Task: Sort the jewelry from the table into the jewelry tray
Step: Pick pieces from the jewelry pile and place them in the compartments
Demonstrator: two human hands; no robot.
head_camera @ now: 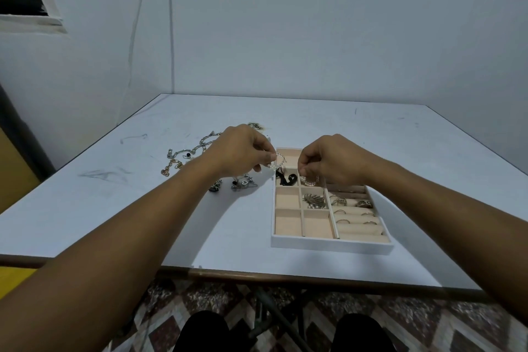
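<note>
A white jewelry tray [331,244] with beige compartments lies on the table right of centre. My left hand [238,151] pinches a small pearl bracelet [277,161] just above the tray's far left corner. My right hand [328,160] hovers over the tray's far cells, its fingers curled round another pearl piece [310,180]. The tray holds a black item [287,178], a silver leaf brooch [314,200] and several rings [353,213] in the roll slots. Loose chains [188,153] and small charms [241,183] lie on the table to the left.
The pale table [114,208] has its front edge close to me, and a wall stands behind it. Two cords [170,37] hang down the wall at the back left. My knees show below the table edge.
</note>
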